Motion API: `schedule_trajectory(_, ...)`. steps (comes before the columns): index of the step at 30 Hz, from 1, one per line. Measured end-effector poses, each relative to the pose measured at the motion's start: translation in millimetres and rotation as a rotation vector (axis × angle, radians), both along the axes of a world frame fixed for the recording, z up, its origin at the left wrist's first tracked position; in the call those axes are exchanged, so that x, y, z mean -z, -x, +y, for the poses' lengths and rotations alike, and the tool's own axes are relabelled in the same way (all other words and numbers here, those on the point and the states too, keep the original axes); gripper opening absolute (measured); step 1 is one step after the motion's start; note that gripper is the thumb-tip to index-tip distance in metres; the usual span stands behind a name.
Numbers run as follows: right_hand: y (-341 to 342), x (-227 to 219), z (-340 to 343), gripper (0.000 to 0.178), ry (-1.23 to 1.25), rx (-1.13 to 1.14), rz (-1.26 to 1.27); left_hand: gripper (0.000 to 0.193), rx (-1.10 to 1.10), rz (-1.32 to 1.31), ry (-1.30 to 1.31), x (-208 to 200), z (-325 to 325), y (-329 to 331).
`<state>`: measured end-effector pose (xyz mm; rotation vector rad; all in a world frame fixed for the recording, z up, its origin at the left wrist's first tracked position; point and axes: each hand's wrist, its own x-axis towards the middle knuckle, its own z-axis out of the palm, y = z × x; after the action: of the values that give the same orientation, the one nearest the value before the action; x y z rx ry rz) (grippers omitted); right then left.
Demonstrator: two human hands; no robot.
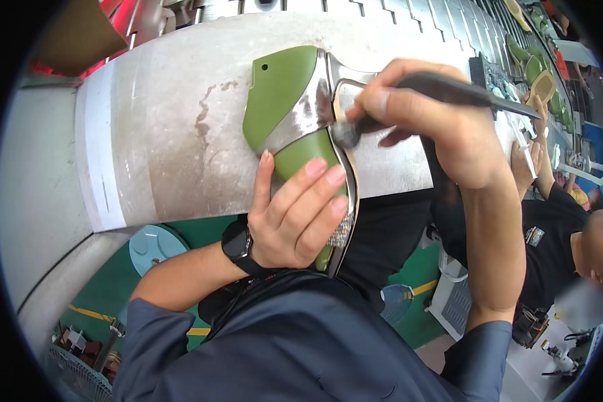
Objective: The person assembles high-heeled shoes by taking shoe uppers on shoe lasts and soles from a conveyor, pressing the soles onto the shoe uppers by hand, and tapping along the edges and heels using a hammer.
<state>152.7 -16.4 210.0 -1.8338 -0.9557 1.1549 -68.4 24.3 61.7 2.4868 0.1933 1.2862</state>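
A silver-strapped sandal (pixel 306 114) is fitted on a green shoe last (pixel 281 77), lying on its side across the near edge of the metal bench. My left hand (pixel 291 218) wraps round its forepart, fingers pressed on the green surface, beside a glittering toe strap (pixel 342 231). Against the sole edge, near the arch, sits the rounded grey head of a black-handled tool (pixel 442 88). My right hand (pixel 429 120) grips this tool, its thin tail pointing right. Blur hides the tool's exact kind. The fingers partly cover the shoe's toe.
Beneath the shoe is a pale metal bench top (pixel 174 134) with brown stains. A slatted conveyor (pixel 442 27) runs behind it. To the right, a co-worker in a black shirt (pixel 549 234) works close by. A light-blue round stool (pixel 155 248) stands below the bench.
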Motion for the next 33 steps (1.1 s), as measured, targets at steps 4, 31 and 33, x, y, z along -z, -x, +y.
schedule_trajectory(4, 14, -1, -26, 0.030, -0.058, 0.063, 0.037, 0.057, 0.052, 0.030, -0.129, -4, 12, 1)
schedule_trajectory(31, 65, -98, -98, 0.050, -0.618, 0.319, -0.442, 0.071, 0.368, -0.072, 0.173, -138, 38, -64)
schedule_trajectory(33, 72, -100, -105, 0.051, -0.636, 0.321, -0.514, 0.071, 0.347, -0.071, 0.198, -140, 39, -63)
